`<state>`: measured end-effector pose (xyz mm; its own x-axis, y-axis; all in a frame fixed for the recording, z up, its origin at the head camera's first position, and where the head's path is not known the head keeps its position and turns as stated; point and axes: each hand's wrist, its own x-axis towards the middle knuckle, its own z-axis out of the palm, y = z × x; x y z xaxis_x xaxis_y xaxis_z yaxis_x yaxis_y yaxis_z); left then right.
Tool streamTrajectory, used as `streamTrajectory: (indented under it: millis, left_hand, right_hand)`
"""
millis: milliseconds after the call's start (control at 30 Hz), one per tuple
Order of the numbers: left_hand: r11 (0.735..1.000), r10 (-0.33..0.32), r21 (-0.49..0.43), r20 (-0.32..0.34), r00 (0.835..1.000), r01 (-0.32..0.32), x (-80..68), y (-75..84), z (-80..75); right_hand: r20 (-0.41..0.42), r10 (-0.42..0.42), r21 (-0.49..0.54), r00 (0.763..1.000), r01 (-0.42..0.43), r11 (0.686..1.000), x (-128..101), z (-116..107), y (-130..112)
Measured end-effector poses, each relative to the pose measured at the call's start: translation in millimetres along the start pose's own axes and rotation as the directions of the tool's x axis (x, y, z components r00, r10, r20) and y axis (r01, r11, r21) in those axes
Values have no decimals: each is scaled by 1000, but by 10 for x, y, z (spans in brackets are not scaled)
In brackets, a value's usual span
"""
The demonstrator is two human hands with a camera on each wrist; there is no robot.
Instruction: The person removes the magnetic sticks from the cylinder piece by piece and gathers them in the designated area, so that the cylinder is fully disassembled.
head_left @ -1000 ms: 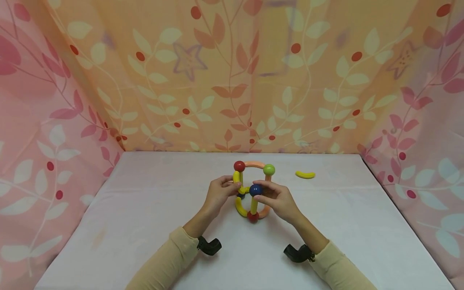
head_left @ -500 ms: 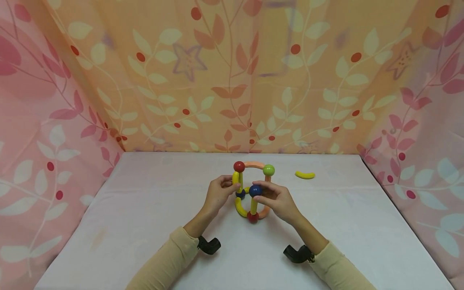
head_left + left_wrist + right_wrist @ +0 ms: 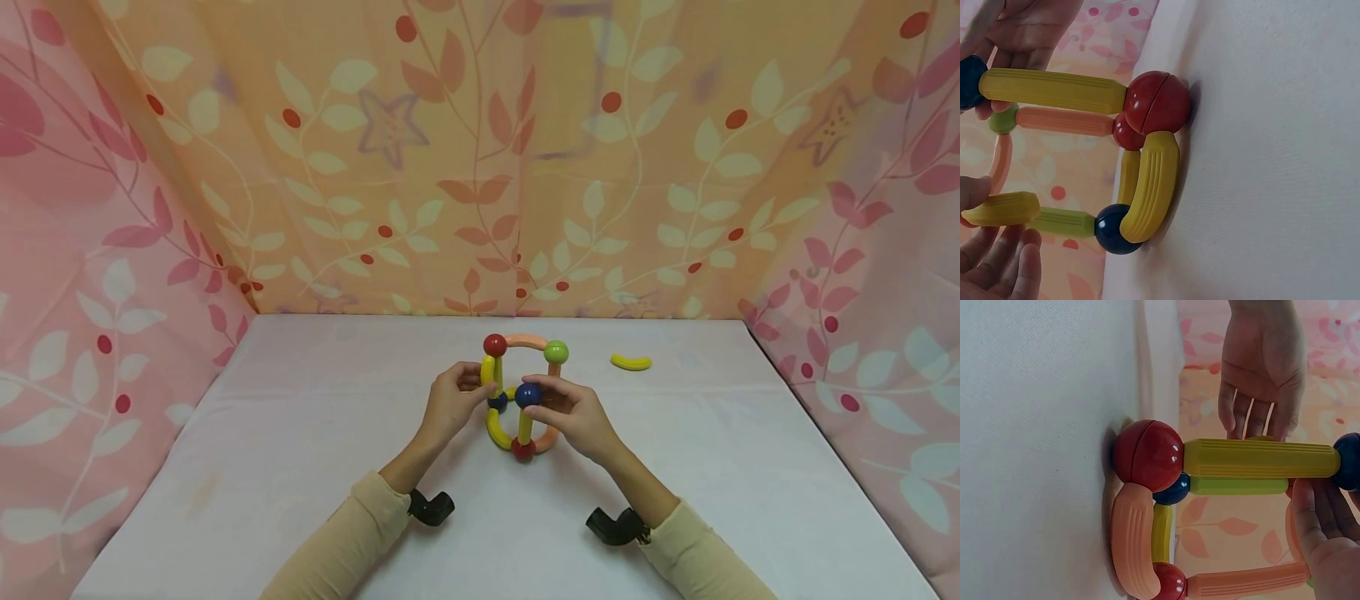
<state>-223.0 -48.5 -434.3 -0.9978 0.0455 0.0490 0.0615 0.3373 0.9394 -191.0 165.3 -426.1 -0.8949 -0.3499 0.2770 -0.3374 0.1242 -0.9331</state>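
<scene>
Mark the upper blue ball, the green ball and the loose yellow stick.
Upper blue ball (image 3: 528, 395): head view, middle of its visible face.
Green ball (image 3: 557, 352): head view, ball's middle.
Loose yellow stick (image 3: 632, 362): head view, mid-length.

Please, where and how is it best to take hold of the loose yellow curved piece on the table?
Probably by the middle of the yellow piece, coming from above with the nearer right hand: it lies apart from the ball-and-stick structure, its length running sideways, so a pinch across its narrow width looks easiest.
</scene>
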Motion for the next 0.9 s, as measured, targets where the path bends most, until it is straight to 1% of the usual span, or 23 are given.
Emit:
streamTrajectory:
  millis: [167, 333, 467, 567, 700, 800, 900]
  left_hand:
    - [1000, -30, -2, 17, 999, 30, -10, -12, -27]
    - [996, -87, 27, 46, 995, 86, -53, -37, -71]
    - [991, -125, 52, 89, 988, 121, -95, -75, -106]
    - [987, -157, 57, 105, 982, 152, -120, -108, -134]
    - [981, -192, 55, 151, 970, 186, -157, -147, -158]
    - [985, -174, 41, 217, 961, 169, -201, -166, -151]
    - [991, -129, 10, 284, 950, 131, -253, -159, -118]
  right_hand:
    - [-5, 2, -2, 1000, -2, 1000, -4, 2, 0]
    - [-6, 2, -1, 1000, -2, 1000, -5, 2, -4]
    - [-7, 4, -5, 1000, -4, 1000, -4, -1, 3]
    - [-4, 3, -6, 1000, -3, 1000, -1, -4, 18]
    - [-2, 3, -5, 1000, -3, 1000, 1, 1, 15]
    - [-3, 1, -6, 1000, -1, 1000, -1, 2, 9]
    - [-4, -6, -5, 1000, 6, 1000, -6, -1, 18]
